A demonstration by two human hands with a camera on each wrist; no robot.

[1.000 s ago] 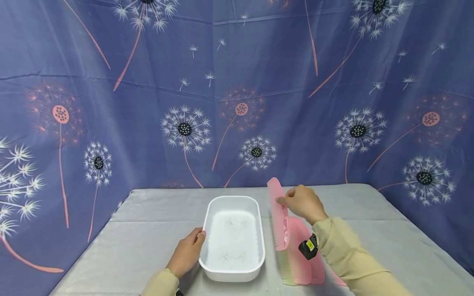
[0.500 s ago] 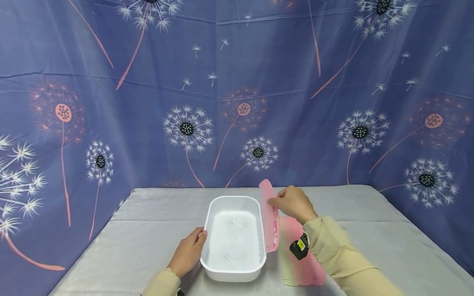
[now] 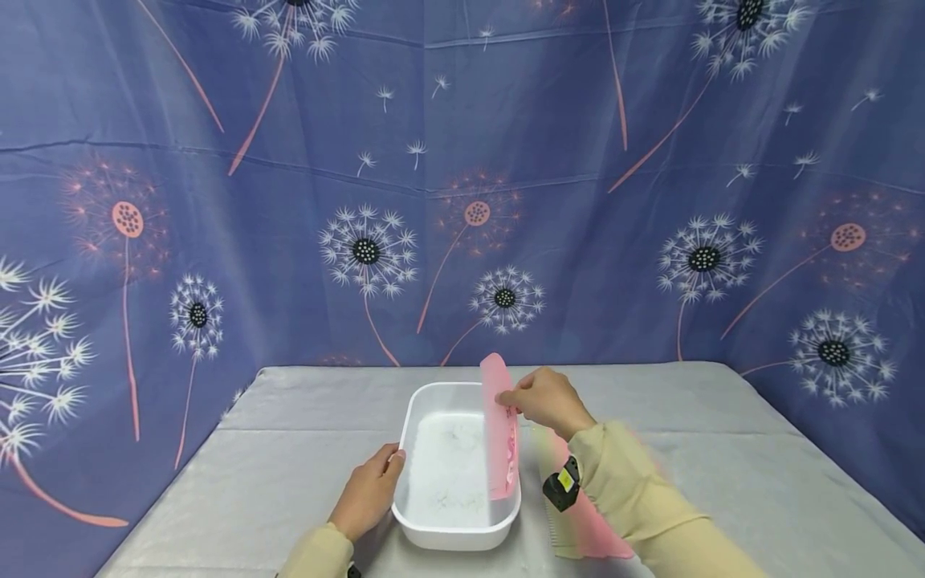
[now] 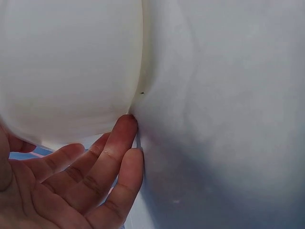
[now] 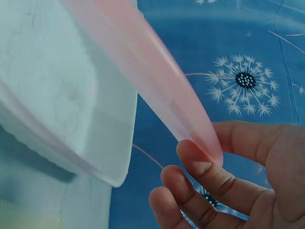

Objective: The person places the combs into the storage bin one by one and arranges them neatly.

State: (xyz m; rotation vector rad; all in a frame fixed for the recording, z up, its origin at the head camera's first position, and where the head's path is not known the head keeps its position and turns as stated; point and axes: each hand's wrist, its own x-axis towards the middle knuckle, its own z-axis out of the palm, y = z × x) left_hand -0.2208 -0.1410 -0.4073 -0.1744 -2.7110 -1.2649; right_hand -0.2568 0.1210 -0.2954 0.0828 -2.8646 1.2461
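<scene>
Pinching the pink comb [image 3: 499, 437] near its far end between thumb and fingers of the right hand [image 3: 552, 401], on edge over the right side of the white basin [image 3: 454, 539]. Gripping the basin's left rim with the fingers of the left hand [image 3: 367, 490]. Extending the right sleeve [image 3: 639, 494] above a pink-and-green comb [image 3: 581, 534] lying right of the basin on the gray surface [image 3: 311, 441].

From over here, the grey-covered bench [image 3: 303, 437] carries 1 white tub [image 3: 457, 540] near its middle and, just beside it on the person's right, pink and yellow-green toothed plastic [image 3: 587, 536], partly hidden.
</scene>
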